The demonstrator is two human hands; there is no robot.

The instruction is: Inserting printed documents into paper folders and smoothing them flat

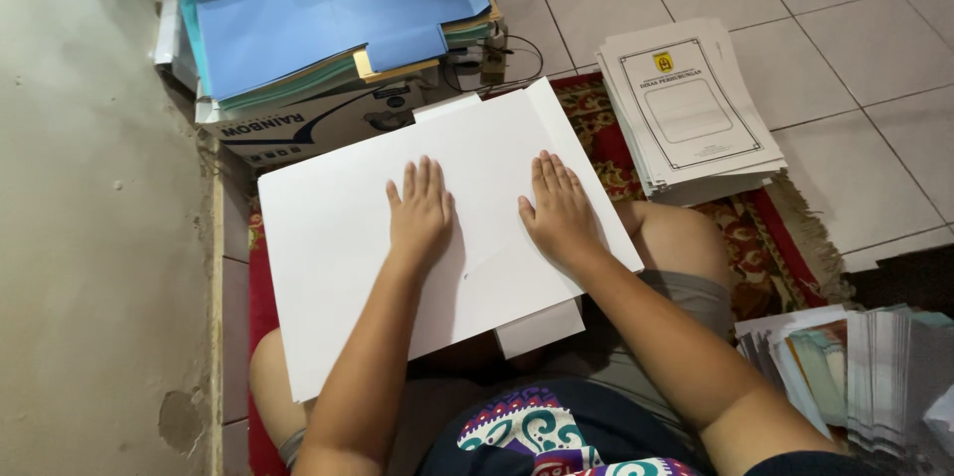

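Both palms pressed flat on a big white sheet of paper (348, 228) across the lap, above a red patterned rug (765, 247). Left hand (419, 213) near the middle of the sheet, fingers straight and mostly together, thumb out a bit, gripping nothing. Right hand (559, 210) just beside it toward the right edge, fingers slightly fanned, also flat and clamping nothing. Smaller white sheet (542, 327) poking out underneath at the lower edge. Stack of printed cover sheets (686, 108) on the tiled floor (855, 49) up right, well apart from the hands. Blue folders (318, 9) piled on a cardboard box (308, 118) up top. Bundle of fanned papers (855, 367) down at the right.
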